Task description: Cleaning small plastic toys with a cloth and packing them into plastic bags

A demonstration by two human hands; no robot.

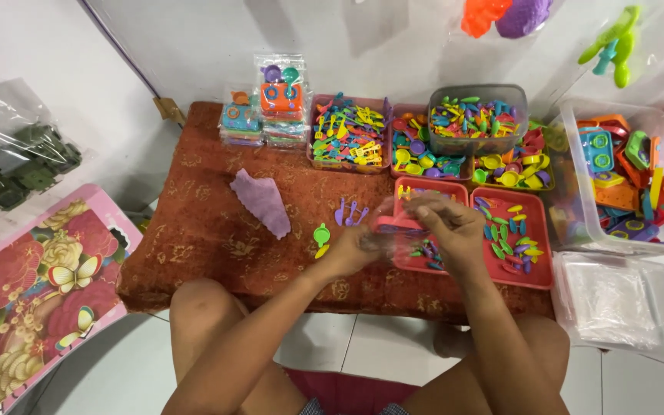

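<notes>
A clear plastic bag (393,230) with a pink toy piece (395,224) inside is grasped by the left hand (353,250) and right hand (447,225) above a red patterned mat (209,223) laid on white floor tiles (347,346); its long axis lies left-right. Red trays (536,269) of small toys are seen rightward.

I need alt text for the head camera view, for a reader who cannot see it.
Two bare hands, the left hand and right hand, hold a clear plastic bag with a pink toy piece over a brown patterned cloth, beside red trays of small colourful plastic toys.
</notes>
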